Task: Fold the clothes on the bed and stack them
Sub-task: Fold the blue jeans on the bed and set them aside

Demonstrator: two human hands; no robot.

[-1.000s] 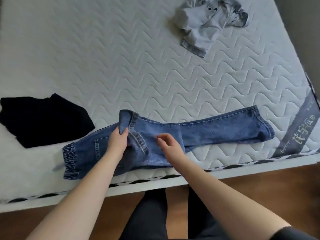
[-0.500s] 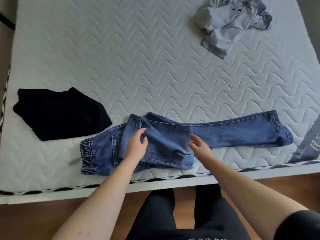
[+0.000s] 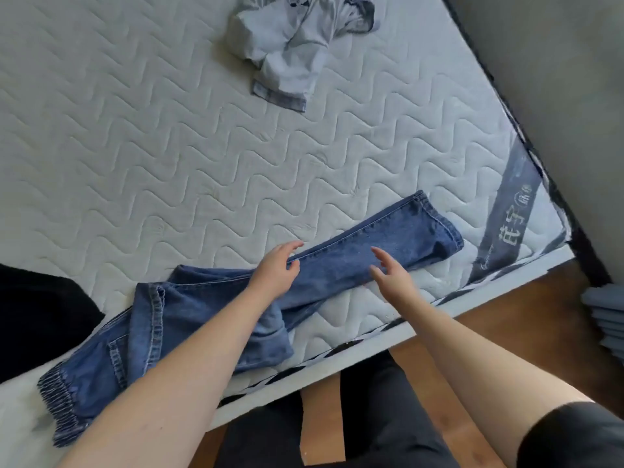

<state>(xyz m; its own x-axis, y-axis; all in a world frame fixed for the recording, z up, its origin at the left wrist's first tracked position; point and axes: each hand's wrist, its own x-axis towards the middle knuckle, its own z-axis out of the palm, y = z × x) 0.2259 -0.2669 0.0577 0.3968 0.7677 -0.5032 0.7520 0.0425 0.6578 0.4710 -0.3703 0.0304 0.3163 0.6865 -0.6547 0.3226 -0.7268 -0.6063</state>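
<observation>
The jeans (image 3: pixel 354 265) lie along the near edge of the mattress (image 3: pixel 169 146) in front of you, waistband end partly folded over at your left, legs running out to the right with the hems near the grey label strip (image 3: pixel 506 224). Your left hand (image 3: pixel 275 270) rests on the legs about midway, fingers relaxed and spread, fingertips reaching just past the far seam onto the mattress; it grips nothing. Your right hand (image 3: pixel 391 275) sits further along the legs toward the hems, fingers straight and loosely apart; whether it touches the denim or hangs just above it you cannot tell from this view. A black garment (image 3: pixel 40 315) lies at the left edge, just beside the waistband end. A crumpled grey shirt (image 3: pixel 293 45) sits at the far side, well apart from the jeans.
</observation>
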